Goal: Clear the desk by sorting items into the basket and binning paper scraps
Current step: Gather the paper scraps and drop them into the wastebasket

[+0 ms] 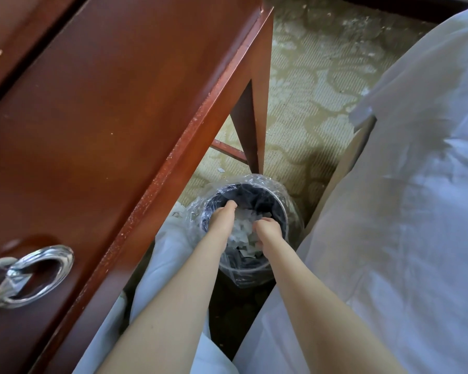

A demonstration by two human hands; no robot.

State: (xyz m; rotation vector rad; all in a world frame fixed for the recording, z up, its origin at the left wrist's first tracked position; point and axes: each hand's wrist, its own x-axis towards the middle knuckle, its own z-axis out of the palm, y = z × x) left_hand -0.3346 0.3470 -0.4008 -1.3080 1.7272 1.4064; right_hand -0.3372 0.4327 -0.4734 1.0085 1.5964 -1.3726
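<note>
Forearms (173,306) reach into the bin (291,211), left hand (223,215) and right hand (268,229) curled over scraps (242,228), whether gripping I cannot tell; binning step, next I must empty both palms.

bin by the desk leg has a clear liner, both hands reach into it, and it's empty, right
Not empty: the head view shows white paper scraps piled in the bin. The rest holds: clear liner, by the desk leg, left hand and right hand both reaching into it.
</note>
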